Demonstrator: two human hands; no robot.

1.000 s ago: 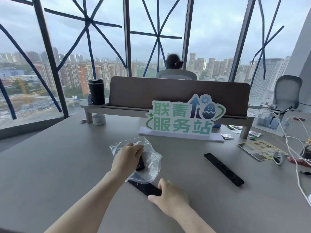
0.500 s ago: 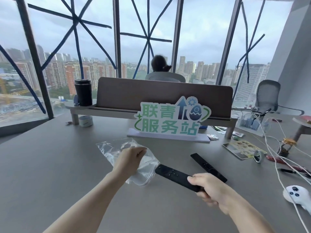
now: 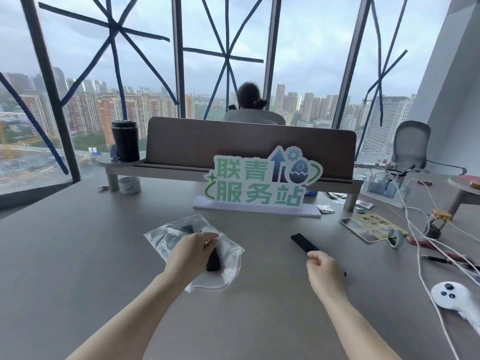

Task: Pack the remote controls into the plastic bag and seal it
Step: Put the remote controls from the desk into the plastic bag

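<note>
Grey laminate desk (image 3: 78, 268) fills the lower part of the view and carries everything else. Along its far edge stands a long brown padded divider on a low grey shelf (image 3: 249, 149), and a black cylindrical tumbler (image 3: 125, 140) sits upright on the shelf's left end. A green-and-white cut-out sign with large characters (image 3: 262, 178) stands just in front of the divider, near the middle of the far edge.

Toward the middle of the desk lies a clear zip-top plastic bag (image 3: 228, 258), flat and crumpled. A dark remote control (image 3: 213, 259) sits inside it; one end shows through the film below the fingers, and a dark shape toward the bag's far corner may be its other end, though the wrinkles blur it. The left hand (image 3: 191, 253) presses down on the bag over that remote, fingers curled around it through the plastic.

To the right of the bag, well apart from it, a second slim black remote control (image 3: 304, 242) lies on the bare desk, pointing toward the far edge. The right hand (image 3: 323, 271) rests over its near end with fingers folded; whether it actually grips the remote cannot be told.

Near the right edge lie a white game controller (image 3: 452, 294), white cables (image 3: 420, 229) and a printed card (image 3: 374, 226).
</note>
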